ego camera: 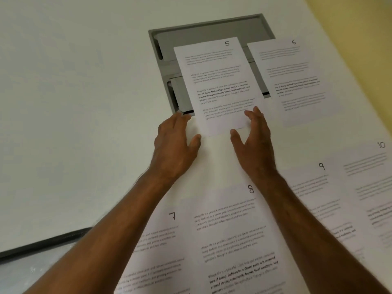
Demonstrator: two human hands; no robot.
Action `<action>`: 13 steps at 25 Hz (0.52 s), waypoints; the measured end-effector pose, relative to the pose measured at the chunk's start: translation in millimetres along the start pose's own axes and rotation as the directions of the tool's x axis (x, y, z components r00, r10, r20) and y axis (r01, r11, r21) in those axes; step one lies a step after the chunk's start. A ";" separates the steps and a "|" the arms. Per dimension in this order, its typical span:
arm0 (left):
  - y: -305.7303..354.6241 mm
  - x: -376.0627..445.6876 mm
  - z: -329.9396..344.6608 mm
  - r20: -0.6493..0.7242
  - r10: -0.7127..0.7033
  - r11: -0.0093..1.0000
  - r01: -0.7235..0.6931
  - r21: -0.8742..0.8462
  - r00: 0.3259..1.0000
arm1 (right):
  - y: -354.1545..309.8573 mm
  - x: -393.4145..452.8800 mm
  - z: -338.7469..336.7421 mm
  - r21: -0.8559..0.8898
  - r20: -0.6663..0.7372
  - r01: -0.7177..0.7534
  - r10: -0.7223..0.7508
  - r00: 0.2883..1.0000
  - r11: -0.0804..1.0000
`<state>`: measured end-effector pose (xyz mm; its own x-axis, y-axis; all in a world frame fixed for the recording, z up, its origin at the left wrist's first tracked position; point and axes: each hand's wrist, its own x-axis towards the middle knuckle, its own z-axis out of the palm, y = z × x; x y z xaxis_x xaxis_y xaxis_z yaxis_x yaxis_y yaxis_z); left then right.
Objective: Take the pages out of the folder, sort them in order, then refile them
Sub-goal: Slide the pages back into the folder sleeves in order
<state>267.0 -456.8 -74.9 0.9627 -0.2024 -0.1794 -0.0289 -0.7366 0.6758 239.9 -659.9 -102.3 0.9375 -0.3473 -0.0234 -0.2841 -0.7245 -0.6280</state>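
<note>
Fingers straight and slightly spread on both sides, thumbs splayed inward — nothing gripped. Left hand (175, 141) lying flat at the lower left corner of page 5 (216, 81), fingertips touching its edge near the grey recess. Right hand (255, 141) resting at the lower right corner of the same sheet, fingers laid on the paper, thumb just below its bottom edge. Forearms reaching up from the lower frame, crossing over the near row of sheets.

Page 5 lying tilted, its upper half over the grey recessed panel (203, 28) set into the white table (74, 102). Page 6 (297, 81) just beside it on the right, edges close, overlap hard to tell. Nearer row, left to right: page 7 (161, 240), page 8 (235, 230) overlapping it, page 9 (314, 187), page 10 (371, 177) at the right edge. Folder (38, 257) — clear, with a dark spine — lying at the lower left, well apart from the hands.
</note>
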 end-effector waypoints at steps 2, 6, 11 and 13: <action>6.2 14.3 7.2 0.001 -0.017 0.998 0.017 0.064 1.000 | 8.3 15.2 0.6 -0.065 0.020 -0.020 0.022 1.000 0.998; 14.6 33.5 21.6 -0.034 -0.094 0.970 0.100 0.223 0.995 | 16.2 36.1 7.4 -0.197 0.013 -0.067 0.071 0.997 0.978; 25.6 43.7 35.4 -0.112 -0.096 0.952 0.124 0.281 0.989 | 18.6 39.7 27.0 -0.305 -0.082 -0.048 0.024 0.996 0.951; 28.3 47.6 37.5 -0.125 -0.126 0.959 0.154 0.238 0.984 | 21.8 38.3 29.7 -0.323 -0.119 -0.032 -0.007 0.993 0.946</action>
<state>301.9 -511.5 -91.1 0.9847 -0.0252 -0.1724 0.0560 -0.8912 0.4501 275.5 -671.3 -140.0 0.9089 -0.4104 0.0733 -0.3636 -0.8664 -0.3421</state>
